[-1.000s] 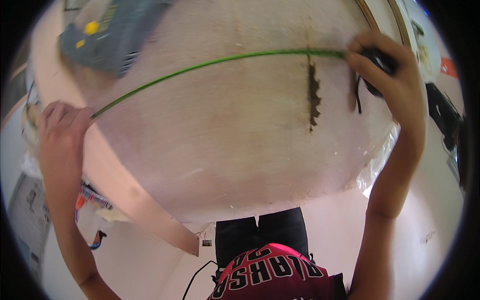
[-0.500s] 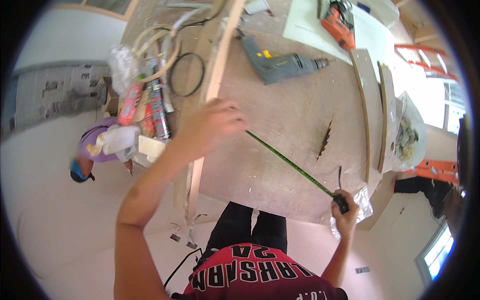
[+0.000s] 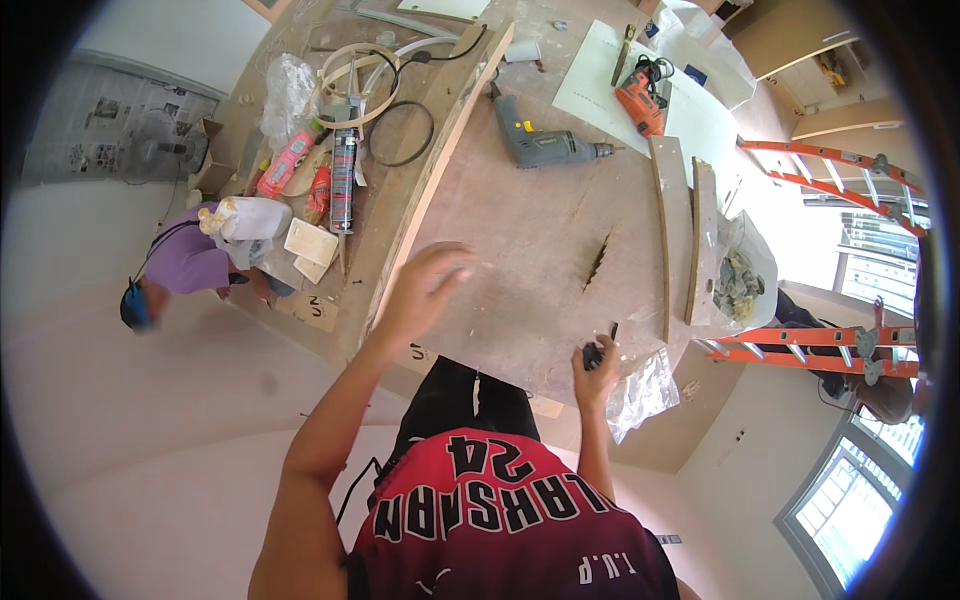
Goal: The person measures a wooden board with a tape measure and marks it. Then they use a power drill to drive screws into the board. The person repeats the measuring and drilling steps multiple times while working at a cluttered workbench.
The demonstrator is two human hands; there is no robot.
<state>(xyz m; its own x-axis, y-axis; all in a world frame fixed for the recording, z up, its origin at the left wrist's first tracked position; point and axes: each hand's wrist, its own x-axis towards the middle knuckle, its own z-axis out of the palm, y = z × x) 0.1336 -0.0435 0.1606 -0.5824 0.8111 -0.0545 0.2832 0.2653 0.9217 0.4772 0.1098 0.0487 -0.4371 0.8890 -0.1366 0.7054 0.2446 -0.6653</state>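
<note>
My right hand [image 3: 597, 375] is closed around a small dark tape measure [image 3: 593, 354] at the near right of the worktable. A thin dark stick [image 3: 614, 329] juts up from the same hand; its kind is unclear. No green blade shows out of the case now. Over the board, beside a long wooden strip [image 3: 440, 160], my left hand [image 3: 425, 290] hovers with thumb and fingers apart and nothing in it. Between the hands and the grey power drill [image 3: 550, 145], a short jagged dark slit [image 3: 598, 262] marks the board [image 3: 500, 220].
An orange jigsaw [image 3: 640, 100] rests on a white sheet. Curved wood pieces [image 3: 672, 230] lie at right beside a bag of scraps [image 3: 740, 280]. Sealant tubes [image 3: 343, 180] and bottles crowd the left. A co-worker in purple [image 3: 185, 260] bends there; orange ladders [image 3: 830, 345] stand right.
The green tape blade, stretched between my hands before, is no longer visible. My left hand has come down off the wooden strip, and its fingers have opened. The whole view has shifted.
</note>
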